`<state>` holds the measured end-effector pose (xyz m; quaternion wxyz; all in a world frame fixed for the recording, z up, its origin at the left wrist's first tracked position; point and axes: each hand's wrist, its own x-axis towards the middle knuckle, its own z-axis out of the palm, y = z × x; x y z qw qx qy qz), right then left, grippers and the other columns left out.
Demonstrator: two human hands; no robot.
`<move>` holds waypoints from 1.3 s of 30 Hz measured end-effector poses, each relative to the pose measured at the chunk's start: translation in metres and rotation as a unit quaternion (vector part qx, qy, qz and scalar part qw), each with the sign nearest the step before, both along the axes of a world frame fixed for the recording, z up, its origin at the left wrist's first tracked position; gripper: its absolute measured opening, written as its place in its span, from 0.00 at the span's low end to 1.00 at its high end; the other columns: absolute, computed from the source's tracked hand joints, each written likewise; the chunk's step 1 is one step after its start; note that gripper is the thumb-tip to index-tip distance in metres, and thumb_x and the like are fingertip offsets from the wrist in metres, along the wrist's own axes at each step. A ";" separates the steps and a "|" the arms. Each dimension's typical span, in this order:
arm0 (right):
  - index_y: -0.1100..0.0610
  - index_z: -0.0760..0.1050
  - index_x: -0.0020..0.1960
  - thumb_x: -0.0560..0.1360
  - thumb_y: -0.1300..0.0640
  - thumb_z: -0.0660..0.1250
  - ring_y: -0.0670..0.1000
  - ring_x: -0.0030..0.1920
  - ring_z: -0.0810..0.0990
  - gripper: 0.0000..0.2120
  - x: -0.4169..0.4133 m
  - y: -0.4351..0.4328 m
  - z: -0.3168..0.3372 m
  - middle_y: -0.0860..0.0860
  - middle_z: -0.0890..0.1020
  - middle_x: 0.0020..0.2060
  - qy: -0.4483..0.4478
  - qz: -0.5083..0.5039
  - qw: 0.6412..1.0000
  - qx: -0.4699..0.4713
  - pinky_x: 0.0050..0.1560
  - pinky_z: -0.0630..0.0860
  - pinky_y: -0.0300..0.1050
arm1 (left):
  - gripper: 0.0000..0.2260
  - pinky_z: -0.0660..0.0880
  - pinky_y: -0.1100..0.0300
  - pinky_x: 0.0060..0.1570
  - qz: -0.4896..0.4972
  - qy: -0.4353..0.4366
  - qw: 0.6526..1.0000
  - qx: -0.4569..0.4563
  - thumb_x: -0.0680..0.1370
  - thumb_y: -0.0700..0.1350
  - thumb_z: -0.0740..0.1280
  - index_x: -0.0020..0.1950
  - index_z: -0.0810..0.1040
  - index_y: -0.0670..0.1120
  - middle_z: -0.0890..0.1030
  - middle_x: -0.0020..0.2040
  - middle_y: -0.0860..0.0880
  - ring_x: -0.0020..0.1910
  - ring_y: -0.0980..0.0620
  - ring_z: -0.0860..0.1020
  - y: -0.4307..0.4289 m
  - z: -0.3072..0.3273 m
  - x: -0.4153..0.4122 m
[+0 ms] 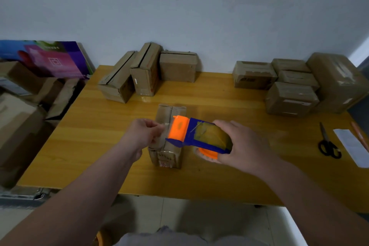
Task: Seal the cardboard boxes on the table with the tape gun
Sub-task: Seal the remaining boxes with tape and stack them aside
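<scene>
A small cardboard box [170, 111] stands in the middle of the wooden table [99, 126], its top flaps meeting in a seam. Above the box's near half I hold a blue and orange tape gun [196, 135]. My right hand [242, 144] grips it around the tape roll. The gun's orange head points left over the box top. My left hand [144, 134] pinches the clear tape end [164, 126] right at that orange head, above the box's left side.
Three unsealed boxes [145, 70] stand at the back left. Several taped boxes [293, 84] are grouped at the back right. Black scissors [327, 144], a white paper [353, 149] and an orange pen [359, 135] lie at the right edge. More cartons [22, 110] pile up left of the table.
</scene>
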<state>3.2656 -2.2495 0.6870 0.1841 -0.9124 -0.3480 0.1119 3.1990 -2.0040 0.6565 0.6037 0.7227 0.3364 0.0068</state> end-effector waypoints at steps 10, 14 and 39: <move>0.42 0.62 0.70 0.65 0.35 0.72 0.42 0.51 0.72 0.38 0.009 -0.016 -0.021 0.40 0.69 0.52 -0.008 0.016 0.998 -0.058 0.46 0.76 0.38 | 0.10 0.76 0.44 0.49 0.065 0.044 0.990 0.114 0.80 0.47 0.66 0.47 0.76 0.40 0.75 0.39 0.45 0.39 0.45 0.74 0.028 -0.038 -0.034; 0.42 0.61 0.71 0.67 0.36 0.72 0.43 0.53 0.71 0.38 0.007 -0.016 -0.027 0.42 0.70 0.55 -0.004 0.016 0.997 -0.076 0.49 0.76 0.41 | 0.13 0.75 0.44 0.46 0.093 0.047 0.985 0.140 0.78 0.49 0.67 0.43 0.76 0.39 0.76 0.37 0.44 0.39 0.43 0.75 0.025 -0.052 -0.039; 0.43 0.56 0.74 0.69 0.36 0.70 0.49 0.59 0.73 0.39 -0.002 0.002 -0.065 0.47 0.70 0.61 -0.001 -0.033 0.990 -0.140 0.52 0.75 0.44 | 0.14 0.76 0.47 0.48 0.062 0.048 0.997 0.014 0.81 0.50 0.63 0.40 0.73 0.42 0.73 0.36 0.45 0.38 0.46 0.72 0.022 -0.098 -0.035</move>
